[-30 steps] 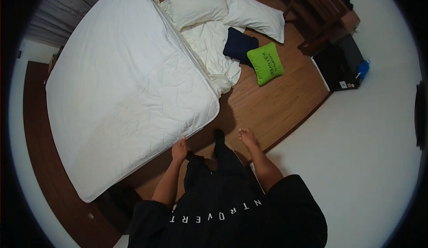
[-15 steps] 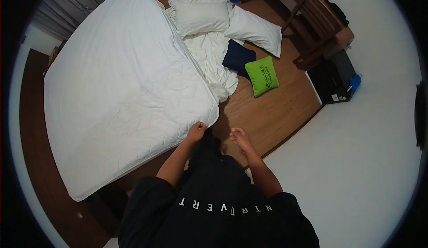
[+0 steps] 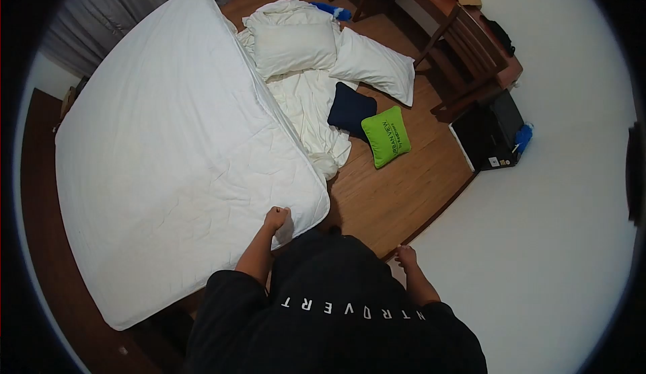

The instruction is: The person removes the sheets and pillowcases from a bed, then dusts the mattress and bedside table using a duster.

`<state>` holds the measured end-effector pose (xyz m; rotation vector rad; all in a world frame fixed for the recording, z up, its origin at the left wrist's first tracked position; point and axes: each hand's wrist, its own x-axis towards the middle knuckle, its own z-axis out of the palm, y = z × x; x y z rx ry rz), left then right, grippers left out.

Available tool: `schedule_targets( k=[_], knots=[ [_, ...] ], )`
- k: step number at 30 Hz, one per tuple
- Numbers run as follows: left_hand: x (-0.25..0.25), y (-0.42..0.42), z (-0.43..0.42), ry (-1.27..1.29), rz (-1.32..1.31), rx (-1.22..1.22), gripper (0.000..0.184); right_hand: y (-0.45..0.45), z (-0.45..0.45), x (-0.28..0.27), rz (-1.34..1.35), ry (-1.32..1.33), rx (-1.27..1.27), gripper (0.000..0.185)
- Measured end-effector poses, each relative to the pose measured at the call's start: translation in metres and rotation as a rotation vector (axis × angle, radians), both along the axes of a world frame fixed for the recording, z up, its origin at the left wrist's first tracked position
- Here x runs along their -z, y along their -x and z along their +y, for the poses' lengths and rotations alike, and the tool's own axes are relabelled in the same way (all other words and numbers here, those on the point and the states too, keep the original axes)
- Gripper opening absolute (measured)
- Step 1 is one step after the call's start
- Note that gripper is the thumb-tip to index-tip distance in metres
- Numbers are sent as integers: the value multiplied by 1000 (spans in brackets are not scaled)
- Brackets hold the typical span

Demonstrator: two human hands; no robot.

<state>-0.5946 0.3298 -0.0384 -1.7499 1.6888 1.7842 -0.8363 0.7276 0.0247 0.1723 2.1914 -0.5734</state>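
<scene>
A white quilted mattress (image 3: 168, 125) fills the left side of the view. My left hand (image 3: 276, 218) is above its near edge, fingers curled into a fist, with a shadow beside it on the fabric. Nothing shows in that hand. Off to the right, my right hand (image 3: 406, 257) hangs close to the white wall, apart from the mattress; its fingers are loosely bent and it holds nothing.
Beyond the mattress lie crumpled white sheets (image 3: 303, 108), a white pillow (image 3: 294, 48), another white pillow (image 3: 377, 64), a navy cushion (image 3: 351, 108) and a green cushion (image 3: 387, 137). A wooden chair (image 3: 471, 58) and a black box (image 3: 494, 132) stand to the right.
My left hand has let go of the mattress edge near the corner and moved left over the top. My right hand has swung right, toward the wall. The view has shifted slightly.
</scene>
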Motion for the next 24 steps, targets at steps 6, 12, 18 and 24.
schedule_targets(
  k=[6, 12, 18, 24],
  knots=[
    [3, 30, -5, -32, 166, 42, 34, 29, -27, 111, 545, 402, -507, 22],
    [-28, 92, 4, -17, 231, -23, 36, 86, -188, -30, -127, 386, 147, 30],
    [-30, 144, 20, 80, 73, -170, 33, 177, -227, -23, -305, 432, -80, 29],
    [4, 173, 53, 92, -96, -204, 37, 273, -214, -30, -350, 379, -42, 27]
  ],
)
